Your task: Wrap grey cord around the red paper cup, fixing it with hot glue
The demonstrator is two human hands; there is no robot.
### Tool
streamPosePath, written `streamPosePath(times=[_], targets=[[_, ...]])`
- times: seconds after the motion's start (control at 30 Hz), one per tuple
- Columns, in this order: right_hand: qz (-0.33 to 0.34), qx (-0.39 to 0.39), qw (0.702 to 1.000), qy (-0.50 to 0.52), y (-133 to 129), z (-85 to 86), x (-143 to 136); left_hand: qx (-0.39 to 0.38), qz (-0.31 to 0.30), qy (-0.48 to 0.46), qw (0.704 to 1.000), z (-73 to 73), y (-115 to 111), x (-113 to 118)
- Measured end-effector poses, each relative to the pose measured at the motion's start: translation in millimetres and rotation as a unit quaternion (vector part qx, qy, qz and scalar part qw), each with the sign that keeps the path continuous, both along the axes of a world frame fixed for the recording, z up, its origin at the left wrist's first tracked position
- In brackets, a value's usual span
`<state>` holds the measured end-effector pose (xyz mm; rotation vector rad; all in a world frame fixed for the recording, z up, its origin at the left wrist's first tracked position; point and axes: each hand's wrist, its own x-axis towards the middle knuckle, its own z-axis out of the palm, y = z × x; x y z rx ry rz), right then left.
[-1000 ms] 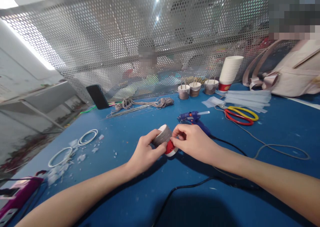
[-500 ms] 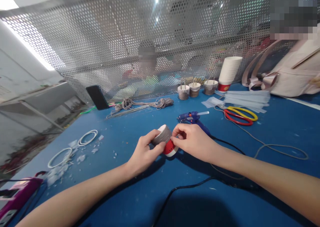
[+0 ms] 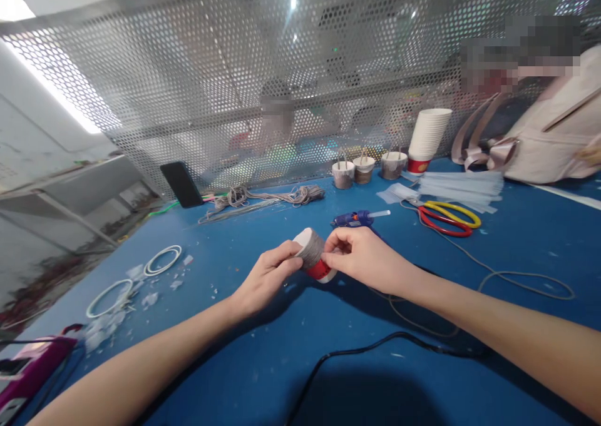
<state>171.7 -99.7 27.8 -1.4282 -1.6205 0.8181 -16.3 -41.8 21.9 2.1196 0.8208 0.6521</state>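
Observation:
A tilted paper cup [image 3: 322, 270] hangs over the blue table, its white mouth facing up and left. Grey cord [image 3: 311, 249] is wound round its upper part, with a red band and pale base showing below. My left hand [image 3: 267, 274] pinches the cup at its rim, thumb and fingers on the left side. My right hand [image 3: 364, 255] is closed at the cup's right side, fingertips pressed together against the cord; what they pinch is too small to name. Just behind that hand lies a blue glue gun [image 3: 352, 219] with a clear stick in its back.
Behind are cord bundles [image 3: 307, 194], wrapped cups [image 3: 343, 174], stacked cups [image 3: 431, 132], glue sticks [image 3: 462, 187], scissors [image 3: 446, 219] and a phone [image 3: 181, 184]. White rings [image 3: 162, 260] and a power strip [image 3: 35, 373] lie left. A black cable [image 3: 357, 349] crosses the front; a bag [image 3: 549, 126] sits right.
The cup has tipped a little, its mouth showing more. My left thumb has shifted off the cup's front toward the rim. My right hand has moved slightly up and left.

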Motion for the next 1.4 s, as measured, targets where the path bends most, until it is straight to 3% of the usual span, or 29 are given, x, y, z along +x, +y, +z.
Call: streamPosePath(times=[0.23,0.4,0.5,1.1,1.4], targets=[[-0.019,0.046,0.998,-0.048,-1.2,-3.4,-2.4,-0.05,-0.036,-0.015,0.998,13.7,-2.7,7.0],[-0.001,0.046,0.998,-0.033,-3.5,-1.6,-4.3,-0.065,0.022,-0.02,0.997,10.2,-7.9,9.7],[0.002,0.047,0.998,-0.038,-4.1,-1.6,-4.2,-0.034,0.039,-0.01,0.999,9.0,-10.6,11.9],[-0.01,0.113,0.988,-0.1,-7.9,-7.4,-6.3,-0.019,0.039,-0.031,0.999,2.2,-16.4,13.8],[0.037,0.081,0.983,-0.158,-21.6,2.4,-10.5,0.037,0.093,-0.053,0.994,-3.2,-10.0,10.2]])
